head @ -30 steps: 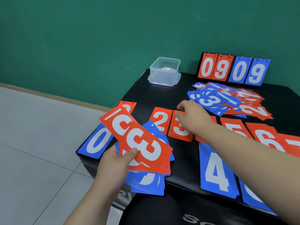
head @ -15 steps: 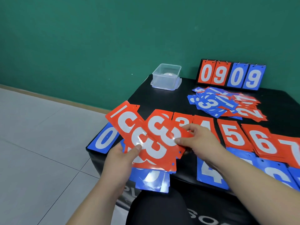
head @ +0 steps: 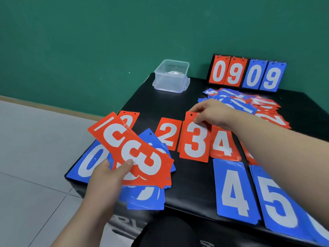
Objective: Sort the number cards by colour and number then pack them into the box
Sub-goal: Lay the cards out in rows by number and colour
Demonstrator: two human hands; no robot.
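Our right hand (head: 211, 113) pinches the top edge of the red 3 card (head: 195, 139) at frame centre, in the row between the red 2 card (head: 168, 133) and the red 4 card (head: 222, 142). Our left hand (head: 106, 177) grips a fan of red and blue cards (head: 142, 157) at lower left. Sorting looks about midway — a mixed heap (head: 249, 106) waits at upper right, and the clear plastic box (head: 171, 75) at top centre shows no cards, so packing is not yet begun.

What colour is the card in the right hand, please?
The card in the right hand is red with a white 3; head view.
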